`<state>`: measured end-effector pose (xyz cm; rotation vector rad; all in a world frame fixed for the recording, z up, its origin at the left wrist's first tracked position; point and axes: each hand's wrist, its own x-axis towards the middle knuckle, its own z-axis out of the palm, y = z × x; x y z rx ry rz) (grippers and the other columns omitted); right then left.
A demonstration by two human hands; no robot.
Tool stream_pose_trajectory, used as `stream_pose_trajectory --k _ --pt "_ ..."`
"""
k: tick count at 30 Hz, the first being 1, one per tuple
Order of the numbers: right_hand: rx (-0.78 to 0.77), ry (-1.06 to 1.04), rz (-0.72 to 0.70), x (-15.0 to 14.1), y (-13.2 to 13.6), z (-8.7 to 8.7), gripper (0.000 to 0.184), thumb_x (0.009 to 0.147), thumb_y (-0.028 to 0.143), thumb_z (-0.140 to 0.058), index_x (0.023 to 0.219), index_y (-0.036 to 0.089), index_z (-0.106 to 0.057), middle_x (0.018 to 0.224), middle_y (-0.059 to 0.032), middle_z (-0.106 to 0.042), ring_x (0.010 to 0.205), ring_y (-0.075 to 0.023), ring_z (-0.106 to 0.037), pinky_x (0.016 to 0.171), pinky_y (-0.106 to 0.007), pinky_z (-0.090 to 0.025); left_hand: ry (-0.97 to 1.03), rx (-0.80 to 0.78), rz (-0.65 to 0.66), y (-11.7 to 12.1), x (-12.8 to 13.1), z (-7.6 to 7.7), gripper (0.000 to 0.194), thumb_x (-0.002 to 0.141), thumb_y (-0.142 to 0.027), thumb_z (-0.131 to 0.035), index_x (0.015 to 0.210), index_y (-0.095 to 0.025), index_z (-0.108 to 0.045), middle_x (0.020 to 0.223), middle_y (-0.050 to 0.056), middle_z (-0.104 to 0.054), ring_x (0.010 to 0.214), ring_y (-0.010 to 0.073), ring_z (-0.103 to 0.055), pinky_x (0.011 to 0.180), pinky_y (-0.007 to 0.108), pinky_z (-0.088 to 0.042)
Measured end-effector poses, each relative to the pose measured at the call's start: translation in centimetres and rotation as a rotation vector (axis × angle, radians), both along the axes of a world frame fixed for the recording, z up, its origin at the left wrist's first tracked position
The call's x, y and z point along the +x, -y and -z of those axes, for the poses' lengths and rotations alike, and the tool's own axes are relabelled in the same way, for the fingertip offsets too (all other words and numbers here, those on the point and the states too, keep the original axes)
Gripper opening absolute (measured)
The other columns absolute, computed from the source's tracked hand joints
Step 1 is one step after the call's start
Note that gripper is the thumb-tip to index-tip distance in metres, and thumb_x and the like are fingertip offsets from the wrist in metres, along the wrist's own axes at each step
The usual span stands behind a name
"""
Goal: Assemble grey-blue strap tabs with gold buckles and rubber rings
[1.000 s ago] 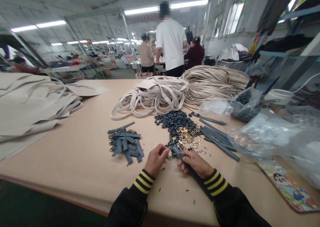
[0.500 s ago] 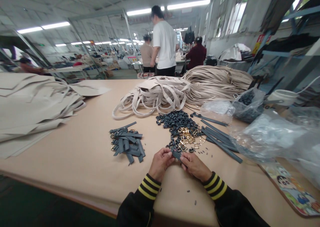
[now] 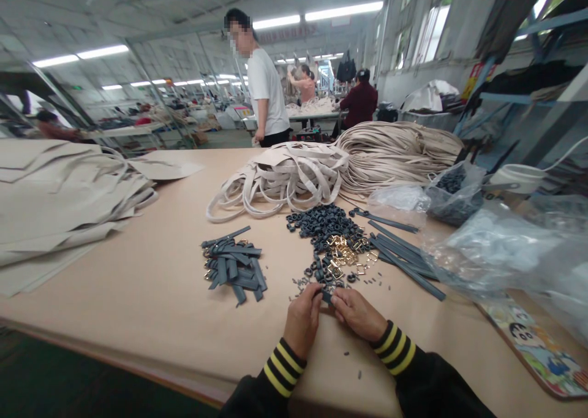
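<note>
Between my two hands is a short dark grey strap (image 3: 326, 296), mostly hidden by fingers. My left hand (image 3: 303, 320) pinches its left end, and my right hand (image 3: 361, 314) grips the other end. Just beyond my fingers lie gold buckles (image 3: 342, 250) and a heap of small dark grey loops (image 3: 328, 222). Tiny dark bits (image 3: 301, 281) are scattered beside my left fingertips. Off to the left is a pile of dark grey straps (image 3: 234, 268), some with gold metal at their ends. Longer flat dark strips (image 3: 407, 262) lie to the right of the buckles.
Beige straps (image 3: 285, 176) and a thick bundle of beige strips (image 3: 399, 154) lie at the back of the table (image 3: 160, 307). Beige panels (image 3: 55, 203) are stacked left. Plastic bags (image 3: 500, 246) and a cartoon-printed board (image 3: 537, 344) are at right. A person in white (image 3: 269, 93) stands beyond.
My left hand has shifted right and slightly down, turning around the strap, which is now more covered. The person in white has moved left, and another person beyond has come into view.
</note>
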<state>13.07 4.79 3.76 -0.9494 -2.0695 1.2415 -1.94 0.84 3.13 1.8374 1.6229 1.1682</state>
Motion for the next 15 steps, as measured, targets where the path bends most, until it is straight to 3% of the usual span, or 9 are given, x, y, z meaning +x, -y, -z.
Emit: stream_pose_trajectory --k 6,9,12,15 --pt "0.014 -0.015 0.03 -0.6 0.5 -0.1 0.033 0.089 0.03 -0.032 0.058 0.019 -0.04 0.052 0.003 -0.043 0.052 -0.0116 -0.044 0.055 -0.023 -0.034 -0.011 0.122 -0.072 0.2 0.4 1.1 0.024 0.083 -0.016 -0.036 0.097 -0.016 -0.056 0.091 0.008 -0.064 0.084 0.0156 -0.061 0.077 0.028 -0.05" --pt "0.001 -0.018 0.1 -0.8 0.8 -0.1 0.033 0.088 0.031 -0.031 0.059 0.019 -0.04 0.051 0.0027 -0.043 0.05 -0.0118 -0.043 0.052 -0.024 -0.033 0.08 0.141 -0.107 0.4 0.8 1.1 0.024 0.081 -0.018 -0.04 0.097 -0.016 -0.058 0.1 0.009 -0.063 0.094 0.0181 -0.058 0.084 0.031 -0.047" --pt "0.001 -0.031 0.133 -1.0 0.9 -0.1 0.031 0.088 0.031 -0.032 0.061 0.019 -0.041 0.052 0.0026 -0.044 0.05 -0.0119 -0.043 0.051 -0.024 -0.033 0.355 0.029 -0.116 0.4 1.3 0.6 0.024 0.082 -0.025 -0.043 0.1 -0.017 -0.056 0.106 0.009 -0.06 0.097 0.0184 -0.057 0.084 0.032 -0.047" --pt "-0.011 -0.046 0.109 -1.1 0.9 0.0 0.031 0.088 0.031 -0.032 0.061 0.019 -0.041 0.051 0.003 -0.044 0.048 -0.0112 -0.043 0.051 -0.023 -0.034 0.703 -0.162 -0.119 0.0 1.6 0.4 0.023 0.079 -0.032 -0.049 0.092 -0.015 -0.056 0.095 0.008 -0.063 0.087 0.0175 -0.06 0.08 0.031 -0.048"
